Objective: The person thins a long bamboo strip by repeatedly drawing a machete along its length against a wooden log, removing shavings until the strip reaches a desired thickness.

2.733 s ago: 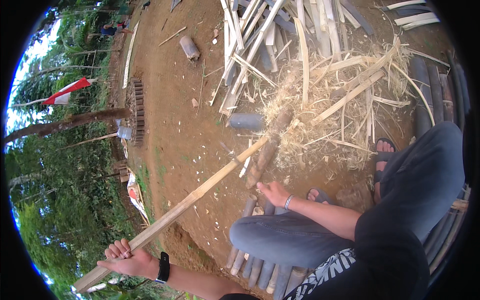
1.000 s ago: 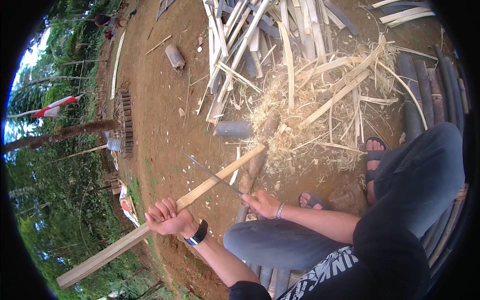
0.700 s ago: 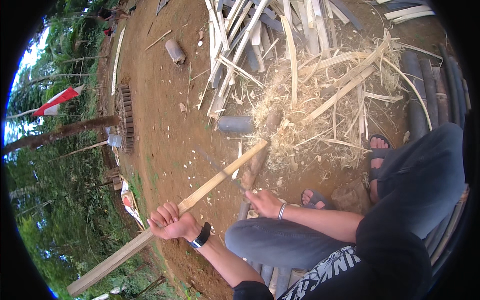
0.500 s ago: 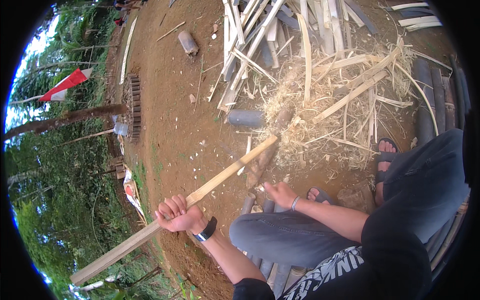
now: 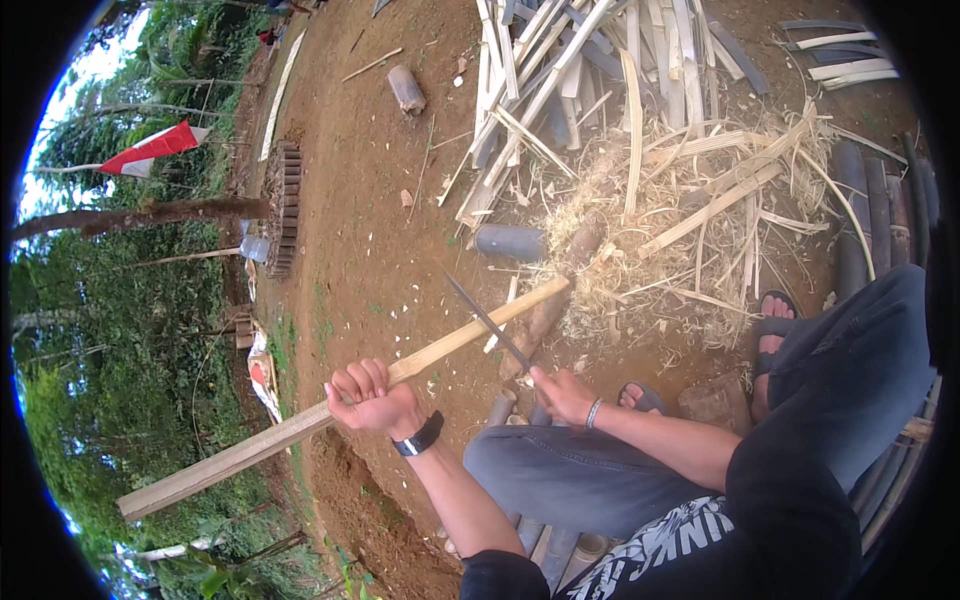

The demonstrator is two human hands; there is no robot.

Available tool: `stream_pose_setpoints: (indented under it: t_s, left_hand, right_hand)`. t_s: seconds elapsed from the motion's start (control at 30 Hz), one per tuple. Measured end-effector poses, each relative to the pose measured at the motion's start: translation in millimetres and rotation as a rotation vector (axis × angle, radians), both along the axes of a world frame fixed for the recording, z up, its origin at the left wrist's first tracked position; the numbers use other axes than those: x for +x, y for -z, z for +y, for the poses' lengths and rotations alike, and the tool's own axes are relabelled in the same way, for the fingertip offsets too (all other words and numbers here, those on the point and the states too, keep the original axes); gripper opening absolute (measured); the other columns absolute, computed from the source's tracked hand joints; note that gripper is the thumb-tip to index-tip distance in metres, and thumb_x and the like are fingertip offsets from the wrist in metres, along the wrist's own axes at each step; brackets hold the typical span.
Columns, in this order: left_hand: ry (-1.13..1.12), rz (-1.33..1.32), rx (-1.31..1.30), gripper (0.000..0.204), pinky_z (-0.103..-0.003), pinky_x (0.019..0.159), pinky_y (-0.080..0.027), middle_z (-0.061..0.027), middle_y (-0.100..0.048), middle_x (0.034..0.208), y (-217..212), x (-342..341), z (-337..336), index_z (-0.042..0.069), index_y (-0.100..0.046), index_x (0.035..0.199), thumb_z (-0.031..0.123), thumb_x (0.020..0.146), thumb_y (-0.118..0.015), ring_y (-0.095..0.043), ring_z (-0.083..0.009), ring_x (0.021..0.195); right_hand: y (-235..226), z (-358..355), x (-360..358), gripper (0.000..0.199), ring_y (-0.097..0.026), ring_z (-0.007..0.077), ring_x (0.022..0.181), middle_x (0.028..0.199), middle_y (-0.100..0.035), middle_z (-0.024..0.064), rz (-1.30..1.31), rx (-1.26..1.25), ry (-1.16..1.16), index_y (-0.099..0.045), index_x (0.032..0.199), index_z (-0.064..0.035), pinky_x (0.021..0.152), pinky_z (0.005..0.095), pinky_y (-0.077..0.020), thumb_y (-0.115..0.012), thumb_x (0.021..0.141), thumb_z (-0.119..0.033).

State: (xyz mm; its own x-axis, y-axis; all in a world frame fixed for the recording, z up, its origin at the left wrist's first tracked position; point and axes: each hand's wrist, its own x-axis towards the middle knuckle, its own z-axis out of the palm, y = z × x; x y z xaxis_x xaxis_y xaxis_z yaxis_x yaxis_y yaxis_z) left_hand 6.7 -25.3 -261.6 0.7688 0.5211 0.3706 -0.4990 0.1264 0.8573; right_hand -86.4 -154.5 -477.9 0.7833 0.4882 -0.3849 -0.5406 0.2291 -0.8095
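My left hand (image 5: 372, 398) is wrapped around a long split bamboo strip (image 5: 440, 352). The strip slants across the view, its pale shaved end pointing away to the right and its rougher end toward the lower left. In my closed right hand (image 5: 565, 395) is a knife with a long, narrow dark blade (image 5: 490, 322). That blade crosses the strip's pale part in the view; whether it touches cannot be made out. The strip's far tip lies over or against a brown log (image 5: 545, 325).
Curly bamboo shavings (image 5: 640, 260) heap beyond the log, with a dark bamboo piece (image 5: 508, 242) beside them. Split strips (image 5: 570, 80) are piled farther off. My sandalled foot (image 5: 772, 325) stands right of the shavings. Bamboo poles (image 5: 855, 200) lie at the right.
The knife blade, scarcely visible before, now shows clearly across the strip. The strip and my left hand have turned slightly, and the whole view has shifted a little.
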Motion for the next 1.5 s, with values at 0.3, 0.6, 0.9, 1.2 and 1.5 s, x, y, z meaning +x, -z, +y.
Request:
stream_pose_setpoints:
  t_s: [0.3, 0.6, 0.9, 1.2, 1.5]
  left_hand:
    - [-0.039, 0.017, -0.012, 0.04, -0.025, 0.042, -0.013, 0.0044, -0.021, 0.047, 1, -2, -11, 0.017, -0.024, 0.057, 0.034, 0.092, -0.035, -0.017, -0.0077, 0.041]
    - [-0.05, 0.033, 0.012, 0.042, -0.025, 0.042, -0.013, 0.0041, -0.02, 0.045, -1, 7, -20, 0.017, -0.021, 0.057, 0.035, 0.09, -0.039, -0.017, -0.0076, 0.04]
    - [-0.06, 0.024, 0.052, 0.042, -0.025, 0.042, -0.013, 0.0038, -0.02, 0.046, -1, 16, -33, 0.017, -0.021, 0.057, 0.034, 0.091, -0.038, -0.016, -0.008, 0.041]
    - [-0.051, 0.037, 0.046, 0.042, -0.025, 0.042, -0.013, 0.0039, -0.019, 0.045, -3, 13, -38, 0.017, -0.021, 0.057, 0.034, 0.091, -0.037, -0.015, -0.0082, 0.041]
    - [-0.051, 0.018, 0.042, 0.041, -0.026, 0.043, -0.016, 0.0037, -0.018, 0.048, -4, 6, -33, 0.017, -0.023, 0.058, 0.032, 0.093, -0.037, -0.016, -0.0086, 0.042]
  right_hand:
    - [29, -5, 8, 0.074, -0.043, 0.0131, 0.034, 0.037, -0.041, 0.0021, 0.089, -0.122, 0.047, -0.045, 0.042, -0.0101, 0.038, 0.0374, -0.036, -0.033, 0.092, -0.063]
    - [42, -3, 9, 0.073, -0.04, 0.0088, 0.033, 0.041, -0.043, -0.0011, -0.005, -0.126, 0.028, -0.044, 0.045, -0.013, 0.036, 0.0347, -0.0352, -0.032, 0.089, -0.07]
    - [35, 1, 11, 0.07, -0.039, 0.0105, 0.032, 0.04, -0.043, -0.001, -0.043, -0.071, 0.056, -0.043, 0.044, -0.0134, 0.036, 0.0325, -0.0335, -0.034, 0.09, -0.066]
    - [25, -21, 13, 0.067, -0.044, 0.0107, 0.032, 0.041, -0.042, -0.0001, 0.116, -0.047, 0.04, -0.044, 0.049, -0.0096, 0.032, 0.0288, -0.038, -0.036, 0.093, -0.059]
    - [27, -19, 17, 0.074, -0.042, 0.0142, 0.035, 0.041, -0.045, 0.0021, 0.056, -0.104, 0.053, -0.045, 0.043, -0.0103, 0.042, 0.0346, -0.038, -0.035, 0.091, -0.065]
